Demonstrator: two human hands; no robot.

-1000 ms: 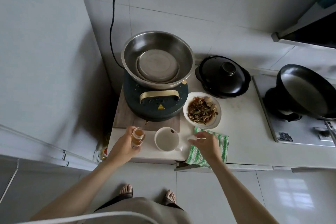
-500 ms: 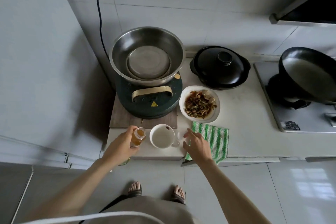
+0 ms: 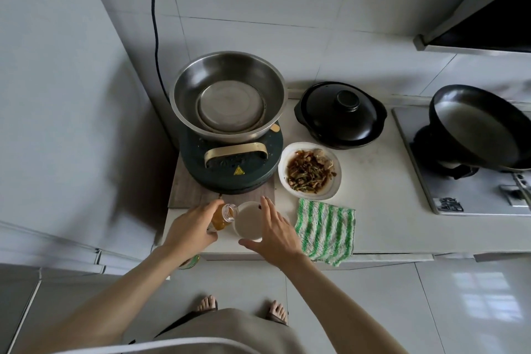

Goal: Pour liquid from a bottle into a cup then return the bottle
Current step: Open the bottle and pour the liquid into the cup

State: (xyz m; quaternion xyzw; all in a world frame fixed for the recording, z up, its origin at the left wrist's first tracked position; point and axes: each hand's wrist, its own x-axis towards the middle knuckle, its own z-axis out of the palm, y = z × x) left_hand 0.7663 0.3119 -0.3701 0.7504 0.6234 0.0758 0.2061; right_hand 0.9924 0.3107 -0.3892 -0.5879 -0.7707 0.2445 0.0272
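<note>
A small clear bottle [image 3: 222, 215] of amber liquid is gripped in my left hand [image 3: 191, 228]. It has no cap and leans right, its open mouth at the rim of a white cup [image 3: 247, 220]. The cup stands near the counter's front edge. My right hand [image 3: 274, 231] wraps around the cup's right side, fingers spread along its wall and thumb below it. Part of the cup is hidden by this hand. Whether liquid is flowing cannot be told.
Behind the cup a steel basin [image 3: 228, 96] sits on a dark round cooker [image 3: 232, 167]. A white plate of food [image 3: 310, 171], a black lidded pot [image 3: 340, 115] and a green striped cloth [image 3: 326, 230] lie to the right. A black pan [image 3: 477, 126] sits on the stove.
My right hand moved left from the cloth to the cup's side. My left hand tipped the bottle rightward until its mouth reached the cup's rim.
</note>
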